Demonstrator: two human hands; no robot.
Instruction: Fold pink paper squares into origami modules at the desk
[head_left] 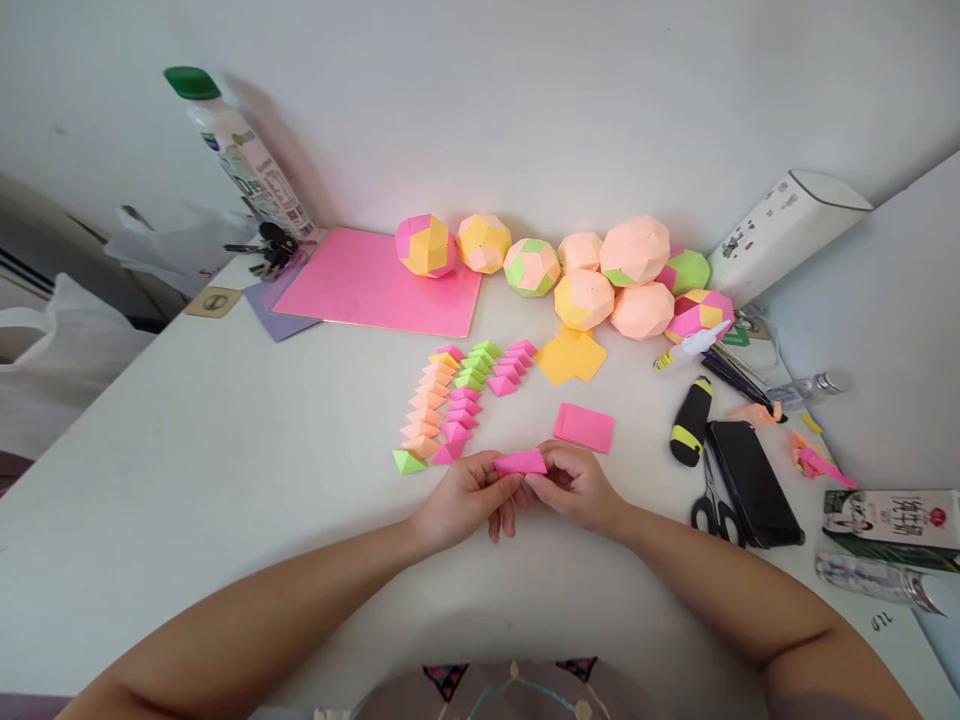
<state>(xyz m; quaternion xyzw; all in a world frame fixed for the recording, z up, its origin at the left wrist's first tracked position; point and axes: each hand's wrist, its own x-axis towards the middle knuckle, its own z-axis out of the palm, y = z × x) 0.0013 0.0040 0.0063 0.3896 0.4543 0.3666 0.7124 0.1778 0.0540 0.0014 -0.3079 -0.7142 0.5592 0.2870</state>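
Left hand and right hand pinch a folded pink paper by its ends, toward the tabletop's near edge, seemingly to steady its crease (pink rectangular slips lie just beyond).

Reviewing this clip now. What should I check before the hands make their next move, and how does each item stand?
1. Pink paper steadied: ok, left hand and right hand hold it between them.
2. A hand free for another piece: not ok, both are occupied.
3. Creases on the held piece sharp: cannot tell, too small and partly covered by fingers.
4. Pink slips near: ok, just beyond the right hand, apparently within easy reach.
5. Folded pieces in order: ok, lined up in rows.
6. Scissors apart from the hands: ok, beside the phone.
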